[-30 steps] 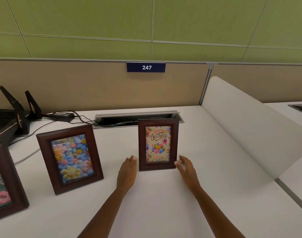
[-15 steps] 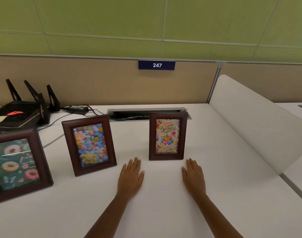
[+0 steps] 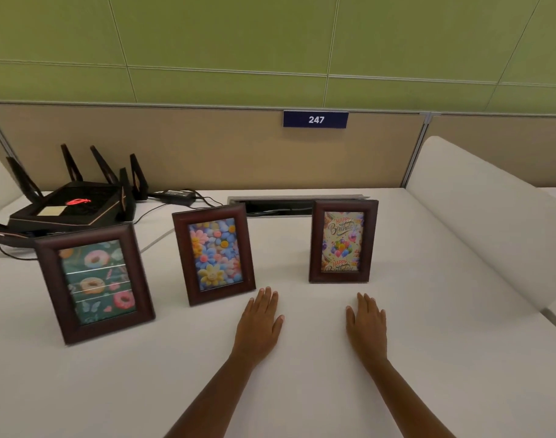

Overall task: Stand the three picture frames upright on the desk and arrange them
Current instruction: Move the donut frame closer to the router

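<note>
With the fingers (image 3: 267, 297) of the left hand (image 3: 260, 327) stretched out flat and lightly spread, and those of the right hand (image 3: 366, 327) the same, both palms lie face down on the tabletop (image 3: 302, 390) and hold nothing. That flat, empty pose in front of the row reads as hands let go of their work, a sign that the task is likely finished or close to it. Just beyond the left fingertips stands the flower frame (image 3: 214, 253), near but not touching. Beyond the right hand stands the birthday frame (image 3: 343, 241), upright and square to the viewer, apart from the hand. Farther left, well apart from both hands, stands the donut frame (image 3: 95, 282), nearest the front edge. All three lean slightly back, presumably on rear props that are hidden, and face forward so the pictures can be read. Behind them sit a black router (image 3: 71, 207) and its cables, kept clear of the row.
</note>
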The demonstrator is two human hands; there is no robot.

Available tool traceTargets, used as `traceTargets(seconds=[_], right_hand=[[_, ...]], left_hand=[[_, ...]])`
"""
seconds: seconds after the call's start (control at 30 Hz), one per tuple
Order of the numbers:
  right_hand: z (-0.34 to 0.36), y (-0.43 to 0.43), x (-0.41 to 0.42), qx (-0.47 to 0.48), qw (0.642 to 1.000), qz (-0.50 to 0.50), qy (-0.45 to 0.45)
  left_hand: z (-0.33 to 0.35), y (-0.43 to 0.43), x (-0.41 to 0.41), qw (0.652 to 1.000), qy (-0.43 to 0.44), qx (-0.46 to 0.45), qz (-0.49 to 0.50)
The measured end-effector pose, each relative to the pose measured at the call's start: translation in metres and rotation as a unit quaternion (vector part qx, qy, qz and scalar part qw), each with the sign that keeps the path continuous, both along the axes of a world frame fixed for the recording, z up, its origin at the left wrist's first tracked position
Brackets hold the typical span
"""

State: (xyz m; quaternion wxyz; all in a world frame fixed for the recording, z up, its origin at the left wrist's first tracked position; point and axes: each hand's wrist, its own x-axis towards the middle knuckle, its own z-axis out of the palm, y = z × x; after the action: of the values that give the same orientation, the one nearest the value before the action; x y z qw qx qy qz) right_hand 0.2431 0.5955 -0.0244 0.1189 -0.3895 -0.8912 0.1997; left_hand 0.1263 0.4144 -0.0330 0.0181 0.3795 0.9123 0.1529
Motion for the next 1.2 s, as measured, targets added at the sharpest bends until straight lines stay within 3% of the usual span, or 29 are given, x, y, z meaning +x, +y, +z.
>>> traceTargets(seconds=[0.13,0.3,0.47,0.6,0.77,1.03,1.2], right_hand=[[0.003,-0.041,-0.01,-0.033,0.999,0.002,0.042],[0.008,-0.096,-0.032,-0.066,0.992,0.026,0.109],[0.021,-0.148,-0.061,-0.035,0.982,0.071,0.169],[0.033,-0.192,-0.083,-0.003,0.966,0.13,0.223],[0.042,-0.241,-0.114,-0.012,0.95,0.198,0.241],[0.041,-0.291,-0.161,-0.059,0.94,0.227,0.248],[0.03,-0.307,-0.181,-0.137,0.941,0.201,0.237]], left_hand=[[0.01,-0.038,-0.01,0.998,0.048,0.02,-0.044],[0.038,-0.087,-0.023,0.992,0.104,0.068,-0.023],[0.051,-0.132,-0.044,0.981,0.142,0.134,0.003],[0.062,-0.166,-0.062,0.976,0.181,0.117,0.036],[0.066,-0.207,-0.084,0.959,0.209,0.171,0.084],[0.067,-0.262,-0.114,0.941,0.207,0.22,0.153],[0.054,-0.282,-0.128,0.938,0.104,0.266,0.198]])
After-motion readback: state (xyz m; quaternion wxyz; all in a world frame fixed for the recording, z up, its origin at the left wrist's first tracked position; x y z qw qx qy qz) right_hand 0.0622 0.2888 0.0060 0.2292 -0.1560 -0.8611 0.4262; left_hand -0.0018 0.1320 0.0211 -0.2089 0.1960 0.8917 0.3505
